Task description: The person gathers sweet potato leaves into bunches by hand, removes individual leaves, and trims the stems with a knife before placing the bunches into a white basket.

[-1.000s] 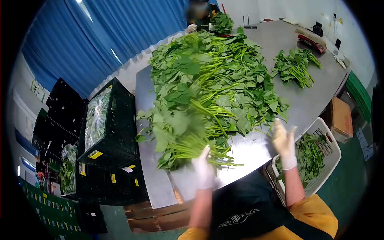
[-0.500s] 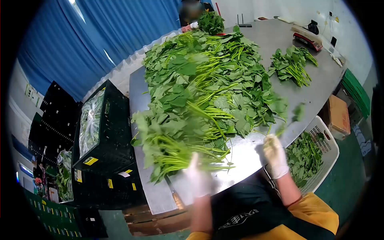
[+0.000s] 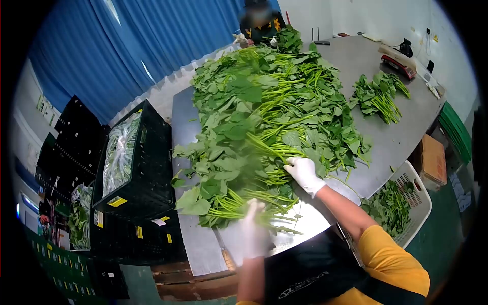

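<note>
My left hand (image 3: 253,231), in a white glove and partly blurred, is closed on the stems of a bunch of leafy greens (image 3: 223,206) at the near left of the table. The leaves point left and the cut stem ends stick out to the right. My right hand (image 3: 305,176), also gloved, reaches into the near edge of a large pile of leafy greens (image 3: 274,109), its fingers closed around stems there. Close to my left hand lies a knife (image 3: 227,258) with a wooden handle, its blade partly under the leaves.
A metal table (image 3: 378,137) carries the pile, a separate bunch (image 3: 378,96) and a red scale (image 3: 398,66). A white basket (image 3: 419,203) with greens stands at right. Dark crates (image 3: 152,173) are stacked at left. Another person (image 3: 262,23) works at the far end.
My right hand has moved left and forward, from above the table edge by the basket to the pile's stems. The greens it carried are gone from it. My left hand stays at the bunch.
</note>
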Demonstrator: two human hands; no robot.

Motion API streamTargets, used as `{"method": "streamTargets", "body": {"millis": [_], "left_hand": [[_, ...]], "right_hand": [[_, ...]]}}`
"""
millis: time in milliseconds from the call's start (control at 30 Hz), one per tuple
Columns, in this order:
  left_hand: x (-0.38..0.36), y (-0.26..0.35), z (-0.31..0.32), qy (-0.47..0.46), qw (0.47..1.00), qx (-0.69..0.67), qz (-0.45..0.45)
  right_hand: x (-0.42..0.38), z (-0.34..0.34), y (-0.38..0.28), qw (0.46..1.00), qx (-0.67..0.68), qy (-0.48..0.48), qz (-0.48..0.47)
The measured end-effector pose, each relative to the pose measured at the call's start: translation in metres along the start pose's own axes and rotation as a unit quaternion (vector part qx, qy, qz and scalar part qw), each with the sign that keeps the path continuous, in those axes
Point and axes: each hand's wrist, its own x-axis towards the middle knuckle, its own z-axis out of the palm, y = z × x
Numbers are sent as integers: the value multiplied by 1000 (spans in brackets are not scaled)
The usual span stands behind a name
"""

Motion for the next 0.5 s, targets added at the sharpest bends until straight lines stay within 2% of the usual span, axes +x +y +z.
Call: {"method": "streamTargets", "body": {"millis": [67,100,133,200,233,267,333,367,400,433,467,500], "left_hand": [[6,0,-2,-23,999,24,36],[6,-2,-4,-46,995,51,65],[6,-2,-2,-41,996,53,64],[6,-6,7,-60,987,115,100],[13,-15,3,-56,997,37,25],[14,-22,-4,-90,985,122,88],[15,-31,-5,-89,989,106,45],[9,-31,-2,-90,989,107,46],[1,-30,2,-96,987,114,54],[-5,-30,3,-103,985,122,61],[-8,-33,0,-105,985,123,61],[-11,-39,-5,-105,967,211,96]], "right_hand": [[-9,-23,-19,999,16,48,-4],[-21,-31,-30,994,79,72,-17],[-30,-51,-50,998,45,28,-24],[-56,-56,-56,991,58,38,-113],[-67,-58,-58,991,27,21,-128],[-78,-59,-58,990,-6,5,-143],[-93,-60,-55,990,-33,-27,-134],[-96,-67,-58,993,59,-99,-40],[-99,-71,-61,973,151,-169,55],[-103,-71,-60,944,249,-193,97],[-107,-75,-59,945,249,-191,98],[-113,-83,-59,912,338,-178,149]]}}
